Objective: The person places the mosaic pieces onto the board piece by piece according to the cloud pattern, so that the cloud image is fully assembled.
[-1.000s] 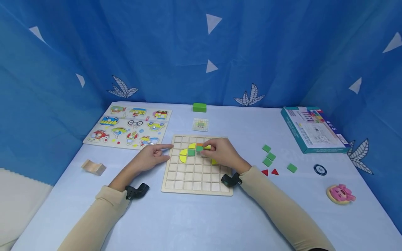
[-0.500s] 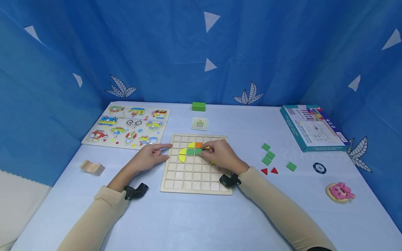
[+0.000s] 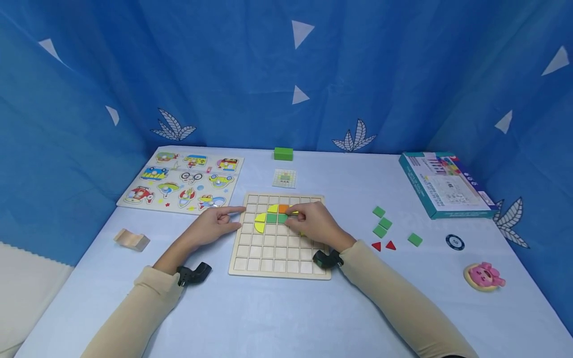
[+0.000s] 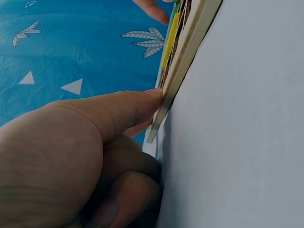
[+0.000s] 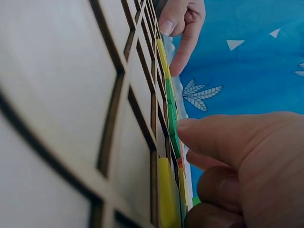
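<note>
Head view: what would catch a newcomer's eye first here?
The wooden grid board at table centre, with yellow, green and orange tiles in its upper rows. The right hand lies over those tiles, and the left hand touches the board's left edge. To the right, loose green squares and two red triangles lie on the table.

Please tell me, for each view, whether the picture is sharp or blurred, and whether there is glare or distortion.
Head view: even light, no glare, wide-angle bending at the edges; the grid board and both hands are sharp. Left wrist view: the left hand is dim and soft, the board edge clearer. Right wrist view: the near cells of the board are blurred, the right hand's fingers sharper.
</note>
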The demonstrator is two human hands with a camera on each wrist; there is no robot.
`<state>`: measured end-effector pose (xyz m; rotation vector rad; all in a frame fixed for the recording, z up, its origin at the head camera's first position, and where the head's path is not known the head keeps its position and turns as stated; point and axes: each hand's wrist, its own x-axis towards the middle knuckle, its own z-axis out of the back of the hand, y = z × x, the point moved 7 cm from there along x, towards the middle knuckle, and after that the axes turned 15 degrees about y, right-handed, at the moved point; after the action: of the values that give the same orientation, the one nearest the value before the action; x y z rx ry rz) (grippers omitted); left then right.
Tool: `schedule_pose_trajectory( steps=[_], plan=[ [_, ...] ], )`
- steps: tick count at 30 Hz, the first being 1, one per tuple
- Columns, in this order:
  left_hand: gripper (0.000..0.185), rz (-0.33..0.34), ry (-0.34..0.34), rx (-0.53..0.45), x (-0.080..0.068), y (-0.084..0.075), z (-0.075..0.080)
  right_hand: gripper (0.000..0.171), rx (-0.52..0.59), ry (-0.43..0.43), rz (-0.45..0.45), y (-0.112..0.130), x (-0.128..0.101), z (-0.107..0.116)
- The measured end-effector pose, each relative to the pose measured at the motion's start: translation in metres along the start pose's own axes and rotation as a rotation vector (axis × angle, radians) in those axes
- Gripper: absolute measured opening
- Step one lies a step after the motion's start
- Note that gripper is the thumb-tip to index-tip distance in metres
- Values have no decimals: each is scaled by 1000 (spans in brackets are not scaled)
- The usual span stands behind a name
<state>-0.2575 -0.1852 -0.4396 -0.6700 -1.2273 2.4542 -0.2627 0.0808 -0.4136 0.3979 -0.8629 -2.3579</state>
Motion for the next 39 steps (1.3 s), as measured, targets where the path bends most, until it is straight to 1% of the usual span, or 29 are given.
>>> schedule_pose_trajectory(
  steps=[5, 10, 13, 16, 18, 24, 27, 29, 32, 35, 39],
  plan=[
    [46, 9, 0, -9, 0, 0, -1, 27, 31, 1, 1, -1, -6, 4],
    [46, 6, 16, -24, 3, 0, -5, 28, 63, -41, -28, -4, -28, 18],
    [46, 6, 21, -23, 5, -1, -6, 27, 67, -74, -62, -10, -50, 29],
    [45, 13, 14, -15, 5, -1, -6, 26, 56, -110, -101, -18, -76, 41],
    [45, 15, 10, -8, 4, -1, -6, 25, 41, -145, -133, -26, -96, 51],
    [46, 18, 11, -1, 4, -1, -4, 28, 57, -266, -234, -56, -164, 82],
    [47, 20, 6, 8, 3, 0, -3, 34, 57, -314, -301, -73, -195, 92],
    [46, 21, 0, 13, 2, -1, -1, 36, 45, -334, -349, -82, -213, 97],
    [46, 13, -1, 16, 1, -1, 0, 37, -8, -362, -400, -91, -230, 101],
    [46, 12, -2, 14, 1, -2, 1, 37, -73, -374, -434, -97, -240, 105],
    [46, 12, 2, 6, 0, -2, 0, 38, -120, -337, -503, -107, -246, 104]
  ],
)
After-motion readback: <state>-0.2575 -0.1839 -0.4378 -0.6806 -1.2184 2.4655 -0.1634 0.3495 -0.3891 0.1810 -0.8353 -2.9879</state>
